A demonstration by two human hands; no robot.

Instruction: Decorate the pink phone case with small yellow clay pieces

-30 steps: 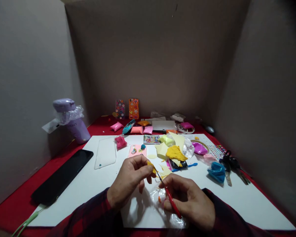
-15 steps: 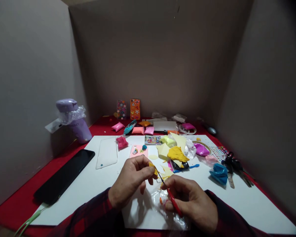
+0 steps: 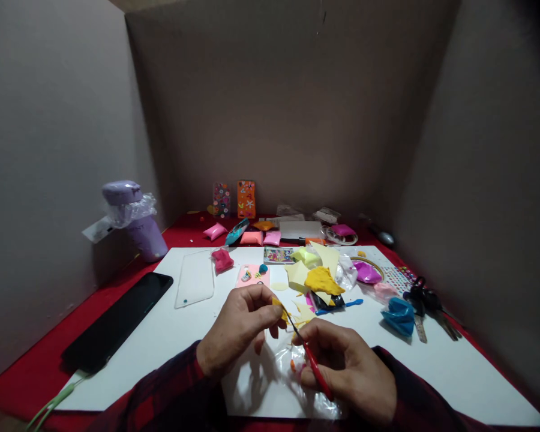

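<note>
My left hand (image 3: 247, 324) is closed in a pinch on a small yellow clay piece (image 3: 277, 302), partly hidden by the fingers. My right hand (image 3: 348, 369) grips a slim red-handled tool (image 3: 317, 372) with a thin metal tip. That tip touches or nearly touches the yellow piece; the fingers hide the exact contact. Beyond the hands, a pink phone case (image 3: 253, 275) bears small decorations, its lower part covered by my left hand. A yellow clay lump (image 3: 323, 281) lies to the right on pale yellow paper (image 3: 297, 275). Crumpled clear plastic (image 3: 312, 399) is under my right hand.
A black phone (image 3: 119, 318) and a clear phone case (image 3: 195, 279) lie left on the white board (image 3: 454, 372). A purple bottle (image 3: 146, 237) stands behind. Right are a blue clay packet (image 3: 399, 317), keys (image 3: 420, 327) and a blue tool (image 3: 342, 307). Decorated cases (image 3: 246, 199) stand at the back.
My hands have barely shifted; the yellow piece and the red-handled tool stay in the same grips.
</note>
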